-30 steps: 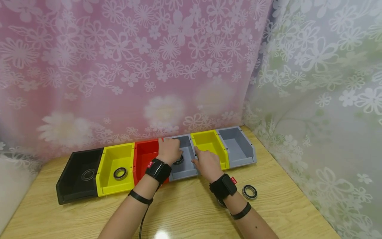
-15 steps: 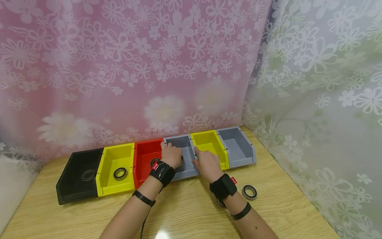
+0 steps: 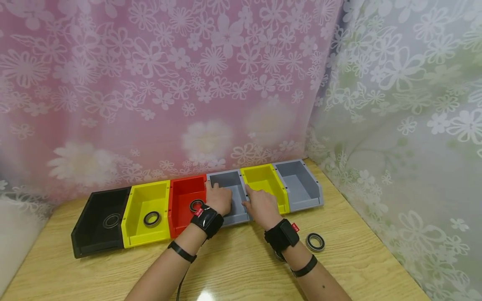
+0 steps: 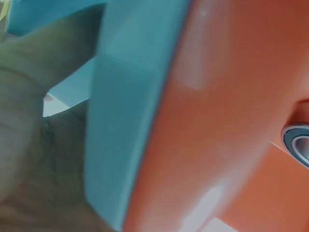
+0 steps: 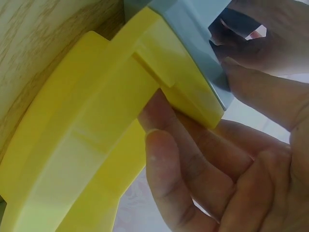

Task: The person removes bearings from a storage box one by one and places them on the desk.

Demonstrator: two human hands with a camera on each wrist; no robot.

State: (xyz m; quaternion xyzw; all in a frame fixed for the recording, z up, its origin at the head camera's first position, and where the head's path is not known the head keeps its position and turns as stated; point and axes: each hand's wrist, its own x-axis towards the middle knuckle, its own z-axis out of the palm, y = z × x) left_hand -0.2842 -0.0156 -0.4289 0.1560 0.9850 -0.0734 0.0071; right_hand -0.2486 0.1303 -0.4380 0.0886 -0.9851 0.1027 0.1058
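Note:
Six open bins stand in a row against the curtain. My left hand (image 3: 218, 200) (image 4: 29, 121) sits in the middle grey bin (image 3: 224, 179) (image 4: 125, 121), fingers curled inside it and thumb on the wall it shares with the red bin (image 3: 183, 189) (image 4: 217, 121). A black-rimmed bearing (image 3: 196, 205) (image 4: 298, 144) lies in the red bin. My right hand (image 3: 261, 205) (image 5: 217, 159) pinches the joined walls of the grey bin (image 5: 193, 29) and the right yellow bin (image 3: 265, 177) (image 5: 87, 145). The grey bin's floor is hidden under my left hand.
A black bin (image 3: 94, 200) and a yellow bin (image 3: 144, 192) at the left each hold one bearing. Another grey bin (image 3: 301, 184) ends the row at the right. One bearing (image 3: 314, 241) lies on the wooden table (image 3: 233, 267) beside my right wrist. Floral curtains close off the back and right.
My left hand has drawn back towards me in the grey bin, uncovering the bearing in the red bin. The bearing seen under its fingers before is now out of sight. The right hand has stayed put.

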